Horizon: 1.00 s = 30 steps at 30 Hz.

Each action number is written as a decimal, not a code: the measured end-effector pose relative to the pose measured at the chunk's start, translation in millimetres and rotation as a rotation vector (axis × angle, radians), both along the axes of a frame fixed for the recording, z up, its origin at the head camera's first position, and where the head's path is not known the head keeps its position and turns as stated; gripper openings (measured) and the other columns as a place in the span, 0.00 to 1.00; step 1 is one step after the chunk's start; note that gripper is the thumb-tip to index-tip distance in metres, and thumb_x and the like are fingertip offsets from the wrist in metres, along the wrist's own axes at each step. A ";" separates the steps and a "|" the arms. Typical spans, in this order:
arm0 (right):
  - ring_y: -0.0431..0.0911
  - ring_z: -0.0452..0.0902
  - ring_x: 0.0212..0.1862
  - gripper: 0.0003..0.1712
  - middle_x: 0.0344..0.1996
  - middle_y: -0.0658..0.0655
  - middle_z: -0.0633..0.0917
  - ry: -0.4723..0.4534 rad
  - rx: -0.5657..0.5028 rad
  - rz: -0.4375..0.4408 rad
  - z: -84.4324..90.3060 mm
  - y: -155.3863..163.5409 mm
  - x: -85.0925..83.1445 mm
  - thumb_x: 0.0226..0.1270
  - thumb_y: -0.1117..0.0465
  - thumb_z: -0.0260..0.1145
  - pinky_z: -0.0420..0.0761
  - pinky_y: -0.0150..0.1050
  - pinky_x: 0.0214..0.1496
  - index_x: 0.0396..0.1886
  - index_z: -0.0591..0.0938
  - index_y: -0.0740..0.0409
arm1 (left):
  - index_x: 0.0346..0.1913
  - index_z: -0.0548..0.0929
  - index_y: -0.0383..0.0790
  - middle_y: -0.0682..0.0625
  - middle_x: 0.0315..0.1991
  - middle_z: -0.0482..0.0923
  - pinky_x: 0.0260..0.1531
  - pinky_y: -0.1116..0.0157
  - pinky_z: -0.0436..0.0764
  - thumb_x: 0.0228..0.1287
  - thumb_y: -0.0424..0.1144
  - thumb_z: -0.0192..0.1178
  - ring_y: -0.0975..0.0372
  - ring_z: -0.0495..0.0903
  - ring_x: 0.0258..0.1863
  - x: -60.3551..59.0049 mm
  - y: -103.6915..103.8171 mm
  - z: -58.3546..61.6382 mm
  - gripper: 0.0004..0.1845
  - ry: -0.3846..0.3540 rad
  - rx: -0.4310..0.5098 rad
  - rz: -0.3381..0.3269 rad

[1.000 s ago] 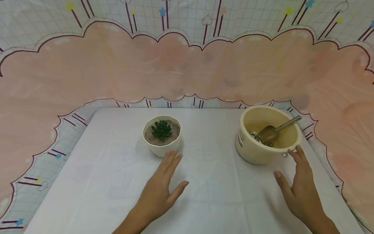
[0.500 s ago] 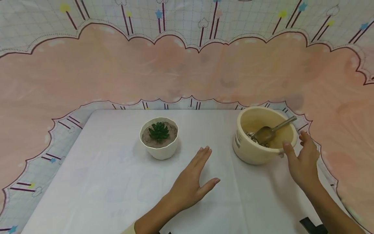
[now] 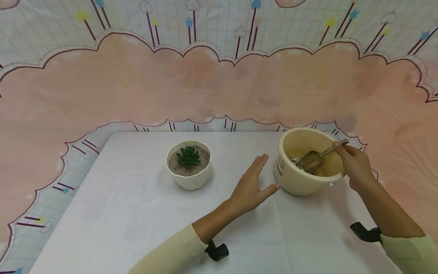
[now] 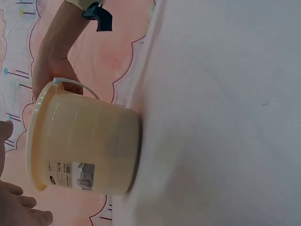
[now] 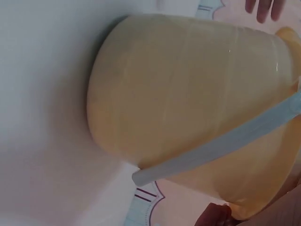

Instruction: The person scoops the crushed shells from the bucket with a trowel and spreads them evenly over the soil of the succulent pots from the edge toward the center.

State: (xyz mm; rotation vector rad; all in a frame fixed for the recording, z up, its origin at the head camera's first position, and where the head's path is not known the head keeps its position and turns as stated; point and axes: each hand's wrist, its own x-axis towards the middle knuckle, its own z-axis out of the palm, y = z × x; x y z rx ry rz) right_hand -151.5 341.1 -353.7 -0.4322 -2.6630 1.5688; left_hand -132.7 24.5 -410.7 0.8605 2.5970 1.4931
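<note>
A cream plastic bucket (image 3: 297, 183) stands upright at the right of the table, with a printed label and a pale bail handle (image 5: 221, 136) hanging down its side. Inside it, a brownish scoop (image 3: 312, 161) leans with its bowl in black-and-white grains (image 3: 297, 161) and its handle over the right rim. My right hand (image 3: 356, 165) pinches that handle, thumb uppermost, at the rim. Beside the bucket's left wall is my left hand (image 3: 249, 188), fingers extended and holding nothing; its thumb tip overlaps the wall in the head view.
Left of the bucket, a white scalloped pot (image 3: 190, 182) holds a small green succulent (image 3: 188, 156) in greyish soil. The white tabletop (image 3: 137, 213) ends at a patterned cloth (image 3: 205, 87) behind. Black straps with short stubs (image 3: 217, 252) sit on both wrists.
My right hand has moved from the bucket's front right up to the scoop handle and taken hold. My left hand has travelled right, from near the pot to the bucket's side.
</note>
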 end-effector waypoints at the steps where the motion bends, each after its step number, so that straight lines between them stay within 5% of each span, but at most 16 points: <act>1: 0.30 0.77 0.35 0.48 0.54 0.66 0.76 -0.006 -0.012 0.001 -0.3 1.3 -1.7 0.85 0.40 0.48 0.83 0.29 0.36 0.78 0.55 0.82 | 0.84 0.56 0.40 0.47 0.83 0.54 0.77 0.53 0.57 0.72 0.52 0.69 0.57 0.49 0.83 -4.0 5.4 0.2 0.47 -0.024 0.013 0.009; 7: 0.29 0.78 0.36 0.44 0.59 0.63 0.73 -0.012 -0.104 -0.033 -4.4 5.0 -8.5 0.85 0.42 0.50 0.85 0.30 0.38 0.82 0.56 0.72 | 0.86 0.50 0.44 0.51 0.85 0.47 0.77 0.50 0.56 0.70 0.58 0.68 0.59 0.46 0.83 -23.7 36.4 1.5 0.53 -0.129 0.110 0.047; 11: 0.30 0.80 0.34 0.39 0.51 0.54 0.79 0.036 -0.124 -0.075 -8.4 5.0 -10.6 0.84 0.45 0.54 0.85 0.31 0.35 0.82 0.62 0.64 | 0.86 0.51 0.48 0.54 0.85 0.48 0.76 0.48 0.59 0.67 0.58 0.71 0.60 0.49 0.82 -31.6 49.6 1.9 0.54 -0.116 0.167 0.023; 14: 0.31 0.81 0.34 0.35 0.53 0.59 0.82 0.073 -0.113 -0.089 -11.4 4.4 -11.2 0.84 0.46 0.56 0.86 0.32 0.34 0.81 0.67 0.60 | 0.86 0.52 0.49 0.53 0.85 0.47 0.75 0.45 0.61 0.65 0.57 0.72 0.60 0.50 0.82 -35.2 55.1 2.0 0.54 -0.080 0.186 -0.005; 18: 0.37 0.77 0.46 0.32 0.66 0.76 0.71 0.154 0.039 -0.102 -13.2 -3.4 -7.9 0.84 0.46 0.56 0.82 0.33 0.45 0.77 0.73 0.59 | 0.86 0.51 0.49 0.51 0.85 0.48 0.74 0.46 0.63 0.65 0.55 0.73 0.59 0.52 0.81 -39.1 58.7 0.7 0.55 -0.027 0.183 -0.019; 21: 0.61 0.62 0.63 0.28 0.63 0.79 0.69 0.267 0.239 -0.106 -12.6 -13.5 -2.0 0.82 0.49 0.60 0.64 0.62 0.63 0.69 0.81 0.64 | 0.86 0.51 0.49 0.49 0.81 0.57 0.72 0.51 0.68 0.65 0.54 0.75 0.59 0.60 0.78 -41.4 61.1 -0.1 0.55 0.015 0.182 -0.021; 23: 0.70 0.56 0.63 0.24 0.60 0.79 0.70 0.338 0.361 -0.083 -11.3 -20.3 1.6 0.80 0.51 0.64 0.58 0.69 0.55 0.60 0.86 0.65 | 0.85 0.51 0.49 0.48 0.78 0.62 0.70 0.54 0.71 0.64 0.54 0.76 0.61 0.65 0.75 -42.3 62.1 -0.4 0.56 0.026 0.179 -0.019; 25: 0.73 0.64 0.59 0.20 0.54 0.76 0.75 0.376 0.458 -0.026 -9.4 -26.4 3.2 0.79 0.53 0.65 0.57 0.74 0.55 0.54 0.89 0.66 | 0.86 0.50 0.49 0.47 0.76 0.64 0.69 0.55 0.72 0.64 0.54 0.76 0.62 0.66 0.74 -42.6 62.5 -0.6 0.57 0.026 0.173 -0.015; 30: 0.58 0.79 0.37 0.18 0.36 0.64 0.86 0.357 0.615 0.125 -4.2 -36.8 0.2 0.81 0.54 0.62 0.75 0.49 0.33 0.47 0.88 0.65 | 0.87 0.47 0.50 0.49 0.80 0.59 0.71 0.54 0.69 0.64 0.55 0.76 0.62 0.62 0.76 -42.2 61.1 -1.3 0.59 -0.011 0.170 0.002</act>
